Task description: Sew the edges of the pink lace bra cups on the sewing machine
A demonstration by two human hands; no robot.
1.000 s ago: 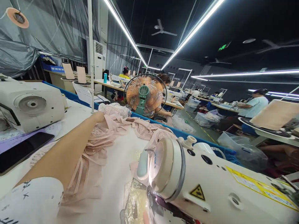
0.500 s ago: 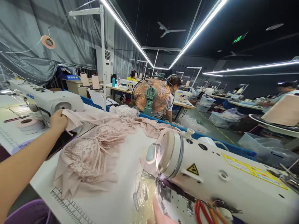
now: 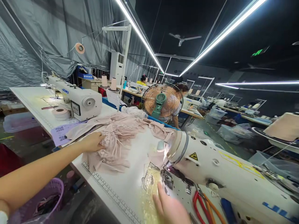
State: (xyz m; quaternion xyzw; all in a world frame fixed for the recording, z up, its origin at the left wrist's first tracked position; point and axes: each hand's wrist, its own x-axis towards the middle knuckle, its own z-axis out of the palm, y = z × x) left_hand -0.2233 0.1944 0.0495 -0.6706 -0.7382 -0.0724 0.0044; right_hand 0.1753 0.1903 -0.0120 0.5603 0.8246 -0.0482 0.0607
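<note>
My left hand (image 3: 92, 142) is on a pile of pale pink lace bras (image 3: 114, 133), its fingers curled into the lace of the nearest one. My right hand (image 3: 171, 205) lies by the needle of the near sewing machine (image 3: 205, 158), fingers stretched out over a yellowish, clear-taped plate (image 3: 150, 193). A piece of pink fabric (image 3: 157, 157) lies behind the presser foot, partly hidden by the machine head. Whether anything sits under my right palm is hidden.
A second sewing machine (image 3: 81, 101) stands at the left, near a tape roll (image 3: 61, 113) and a purple printed paper (image 3: 63, 133). Red-handled pliers (image 3: 198, 205) and an orange-handled tool (image 3: 213, 208) lie right. A purple basket (image 3: 59, 189) stands below. Beyond are a fan (image 3: 161, 101) and co-workers.
My left hand has let go of the fabric end by the left machine and come right and down onto the bras. My right hand shows more, still by the needle. The view has shifted left.
</note>
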